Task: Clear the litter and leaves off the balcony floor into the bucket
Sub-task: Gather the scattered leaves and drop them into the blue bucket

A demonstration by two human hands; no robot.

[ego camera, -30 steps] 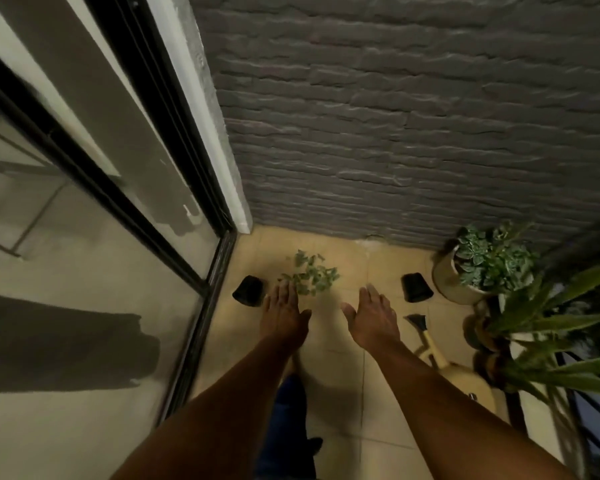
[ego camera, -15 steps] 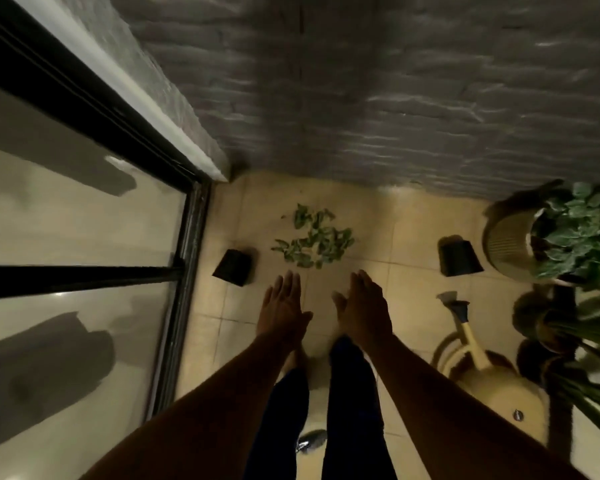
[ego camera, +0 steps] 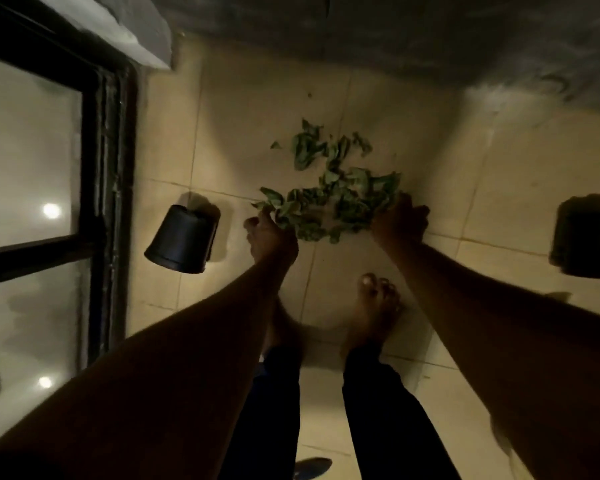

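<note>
Down low, dim and blurred: left hand (ego camera: 272,237) and right hand (ego camera: 400,220) on either edge of leaves (ego camera: 329,199) heaped on tiled floor (ego camera: 250,109), fingers buried in foliage, grip impossible to judge. Black pot (ego camera: 181,244) tipped over just left; second dark pot (ego camera: 589,242) cut off at right.

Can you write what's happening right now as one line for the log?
step: gathering leaves | left hand: on leaves | right hand: on leaves | bucket: not visible | black pot: tipped, untouched
</note>
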